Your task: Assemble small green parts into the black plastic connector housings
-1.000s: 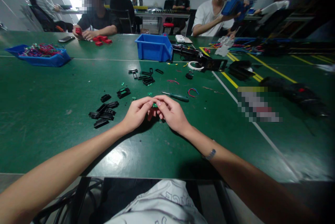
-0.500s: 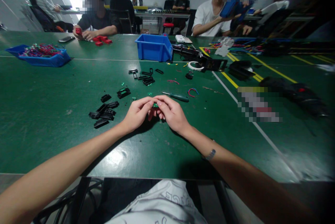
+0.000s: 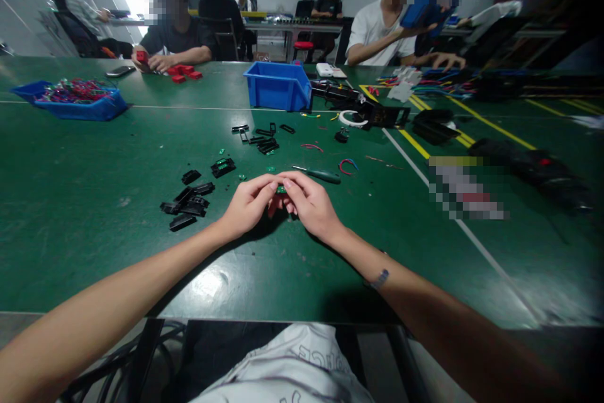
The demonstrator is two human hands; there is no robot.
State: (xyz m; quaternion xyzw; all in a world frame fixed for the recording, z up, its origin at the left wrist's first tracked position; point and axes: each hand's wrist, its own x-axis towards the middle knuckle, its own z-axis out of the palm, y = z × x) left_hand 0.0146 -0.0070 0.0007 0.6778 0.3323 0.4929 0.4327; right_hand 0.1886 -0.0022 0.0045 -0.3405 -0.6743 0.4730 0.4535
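Over the green table [image 3: 302, 271], my left hand [image 3: 251, 203] and my right hand [image 3: 309, 203] meet at the fingertips. Both are closed on a small green piece [image 3: 281, 189], which shows between the two thumbs; the fingers hide most of it. Just beyond my hands lies a screwdriver [image 3: 325, 175] with a dark green handle. Small green bits [image 3: 270, 169] are scattered near it. Left of my left hand is a loose pile of black plastic housings [image 3: 189, 202], with another housing [image 3: 223, 167] holding green parts above it. Black frames [image 3: 267, 144] lie farther back.
A blue bin [image 3: 278, 87] stands at the back centre, and a blue tray [image 3: 89, 107] of wires at the back left. Red and blue wires [image 3: 348, 167] lie right of the screwdriver. Two people sit across the table, one holding a red part [image 3: 141, 56].
My hands and the green piece are almost unmoved. Across the table at right, a person's hand has reached out over the wires, and the blue object that person holds has shifted slightly.
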